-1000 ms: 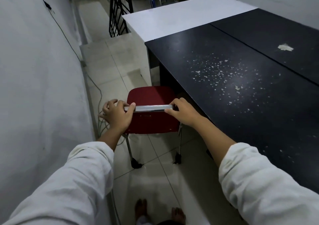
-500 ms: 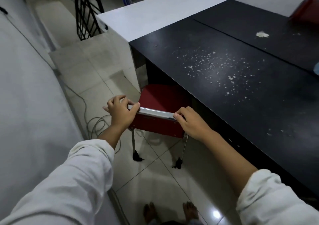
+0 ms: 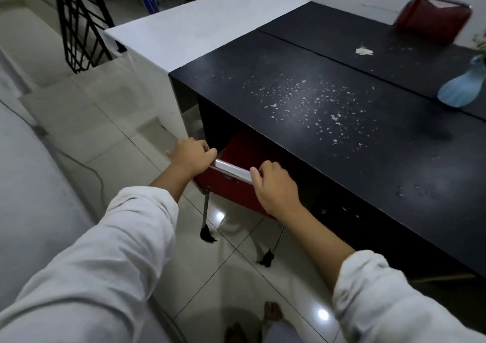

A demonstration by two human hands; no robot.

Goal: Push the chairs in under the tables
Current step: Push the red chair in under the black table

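Pushing the red chair [image 3: 231, 193] in under the black table [image 3: 328, 122].

Both hands are curling around the chrome top rail [image 3: 232, 170], left hand [image 3: 192, 154] at its far-left end, right hand [image 3: 276, 187] nearer; the seat is sitting partly beneath the tabletop, rear legs outside. Pushing evenly is probably keeping it straight.

Glossy floor tiles [image 3: 110, 143]; matt, flaking black tabletop [image 3: 342, 143].

From where I stand there is no lettering, label, brand, number or sign to read anywhere, neither on the black counter [image 3: 328, 132], the white counter [image 3: 200, 27], nor the red chair [image 3: 231, 187] at six o'clock of them.
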